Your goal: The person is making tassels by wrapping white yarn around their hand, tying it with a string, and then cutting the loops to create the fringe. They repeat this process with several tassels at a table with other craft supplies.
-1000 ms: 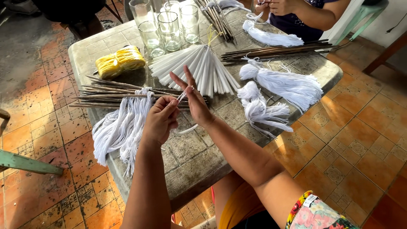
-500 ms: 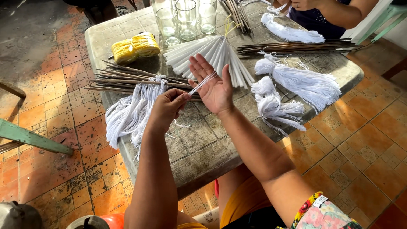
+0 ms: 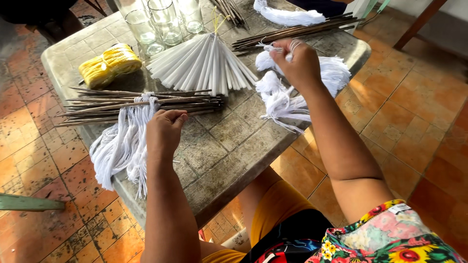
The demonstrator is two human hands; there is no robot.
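Observation:
My right hand is stretched out to the right side of the table, its fingers closed with a loop of white string wound around them. It hovers over a pile of white string tassels, with another tassel just below it. My left hand is curled shut over the table and nothing shows in it. It is beside a hank of white strings that hangs over the table edge from a bundle of thin brown sticks.
On the grey tiled table lie a fan of white candles, a yellow string roll, several drinking glasses, more sticks and another white bundle. A green bench stands at the left.
My right hand has left the left hand and swung right to the tassel pile, carrying the wound string. The left hand let go of the strand and stayed. The view tilted down and shifted.

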